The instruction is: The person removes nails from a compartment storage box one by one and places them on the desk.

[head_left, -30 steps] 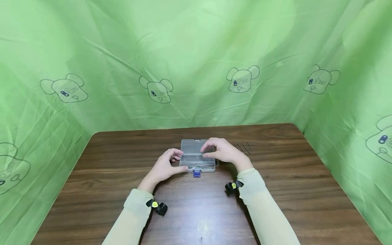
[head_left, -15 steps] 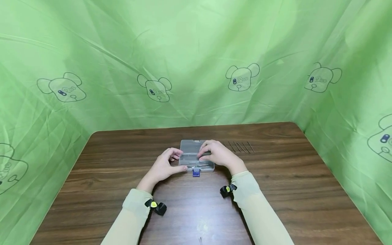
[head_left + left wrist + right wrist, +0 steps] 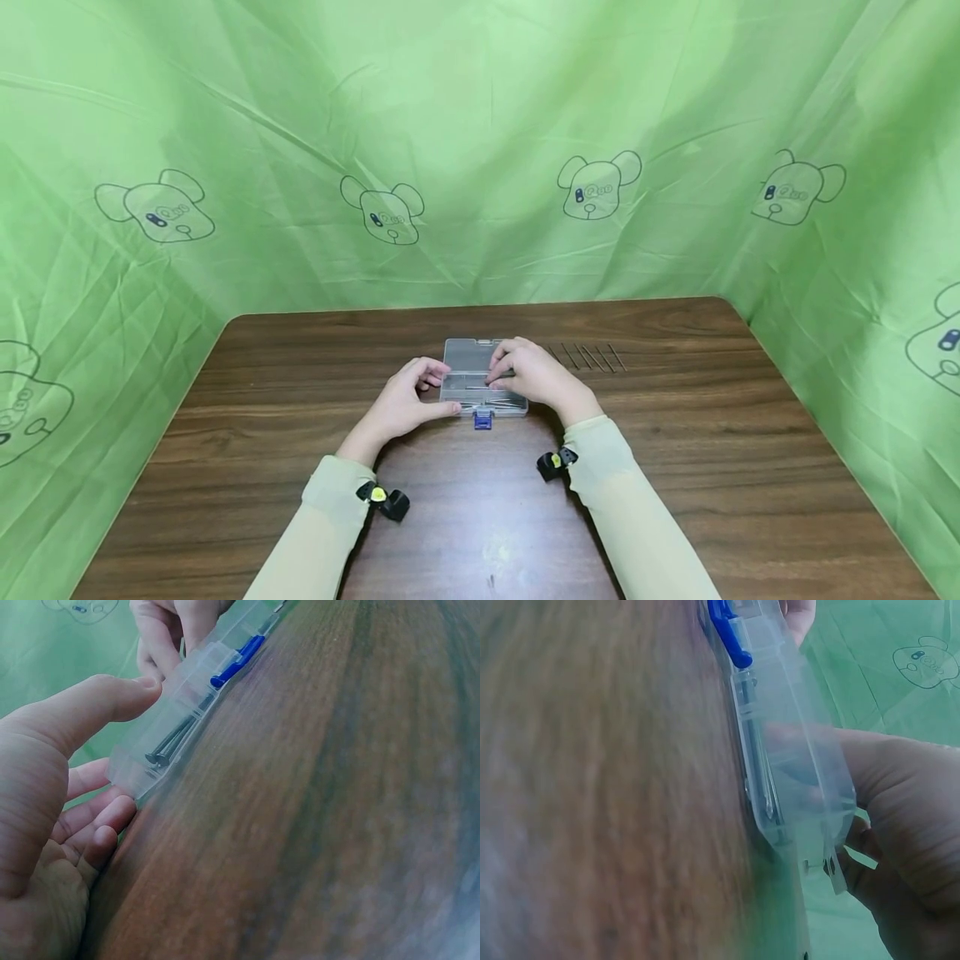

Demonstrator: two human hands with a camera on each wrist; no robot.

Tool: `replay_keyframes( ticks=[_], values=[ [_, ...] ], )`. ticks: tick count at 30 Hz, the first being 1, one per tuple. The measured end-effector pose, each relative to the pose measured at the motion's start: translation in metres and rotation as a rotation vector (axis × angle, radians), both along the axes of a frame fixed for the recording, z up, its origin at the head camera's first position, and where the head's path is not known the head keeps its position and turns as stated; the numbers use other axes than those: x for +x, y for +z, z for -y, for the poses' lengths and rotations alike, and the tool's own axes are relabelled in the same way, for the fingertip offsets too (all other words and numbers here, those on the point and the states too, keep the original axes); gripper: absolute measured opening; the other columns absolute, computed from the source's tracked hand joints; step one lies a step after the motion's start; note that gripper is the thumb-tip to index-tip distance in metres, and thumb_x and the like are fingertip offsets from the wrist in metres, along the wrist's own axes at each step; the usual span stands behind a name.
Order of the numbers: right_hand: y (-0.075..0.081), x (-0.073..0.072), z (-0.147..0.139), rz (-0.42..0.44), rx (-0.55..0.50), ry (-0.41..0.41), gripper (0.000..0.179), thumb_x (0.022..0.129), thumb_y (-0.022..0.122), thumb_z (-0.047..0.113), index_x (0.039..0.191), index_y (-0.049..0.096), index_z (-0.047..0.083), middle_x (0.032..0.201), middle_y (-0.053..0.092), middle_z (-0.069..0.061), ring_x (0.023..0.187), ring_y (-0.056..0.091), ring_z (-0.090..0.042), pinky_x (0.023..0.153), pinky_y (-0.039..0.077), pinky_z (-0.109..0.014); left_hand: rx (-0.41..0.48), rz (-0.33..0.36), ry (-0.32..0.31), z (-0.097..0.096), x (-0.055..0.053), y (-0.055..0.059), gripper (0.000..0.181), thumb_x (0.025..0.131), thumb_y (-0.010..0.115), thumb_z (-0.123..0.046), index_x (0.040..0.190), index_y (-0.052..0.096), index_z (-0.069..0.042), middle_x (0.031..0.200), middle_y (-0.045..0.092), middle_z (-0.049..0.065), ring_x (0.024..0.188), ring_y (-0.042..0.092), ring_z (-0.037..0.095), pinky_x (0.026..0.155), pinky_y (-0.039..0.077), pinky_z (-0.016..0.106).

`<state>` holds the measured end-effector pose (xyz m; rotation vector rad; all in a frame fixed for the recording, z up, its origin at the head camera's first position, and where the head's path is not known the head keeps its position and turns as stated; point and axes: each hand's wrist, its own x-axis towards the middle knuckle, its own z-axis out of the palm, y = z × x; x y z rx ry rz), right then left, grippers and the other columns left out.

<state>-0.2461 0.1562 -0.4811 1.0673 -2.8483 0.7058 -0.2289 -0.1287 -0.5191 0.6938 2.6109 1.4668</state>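
Observation:
A clear plastic box [image 3: 468, 357] stands on the table with its lid laid back, a blue latch [image 3: 483, 421] at the near edge. Nails [image 3: 157, 759] lie in its front compartment, heads visible in the left wrist view. My left hand [image 3: 405, 404] grips the box's left side, thumb at the near corner and fingers along the side. Inside the box, my right hand [image 3: 536, 377] pinches a thin nail [image 3: 476, 387] between thumb and fingers, over the middle compartment. That hand covers the right part of the box; through the clear wall its fingers look blurred.
To the right of the box, several nails [image 3: 600, 358] lie side by side in a row on the brown wooden table [image 3: 675, 467]. Green cloth [image 3: 480, 125] with printed bear heads hangs behind and at both sides. A black wrist camera [image 3: 393, 504] sits on each sleeve.
My right hand has moved left and its fingers have closed together over the box; a nail now shows at their tips. More of the nail row is uncovered. The left hand keeps its place.

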Motion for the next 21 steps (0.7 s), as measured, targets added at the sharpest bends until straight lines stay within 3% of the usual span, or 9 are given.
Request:
replay_keyframes(
  ticks=[21],
  values=[
    [0.0034, 0.0039, 0.0031, 0.020, 0.015, -0.018, 0.006, 0.096, 0.086, 0.019, 0.092, 0.084, 0.014, 0.112, 0.069, -0.002, 0.116, 0.062, -0.028, 0.110, 0.049, -0.047, -0.034, 0.007, 0.007, 0.0015, -0.0001, 0.0011, 0.062, 0.082, 0.099, -0.035, 0.132, 0.069, -0.014, 0.120, 0.069, 0.002, 0.109, 0.065, 0.019, 0.098, 0.053, 0.041]
  ],
)
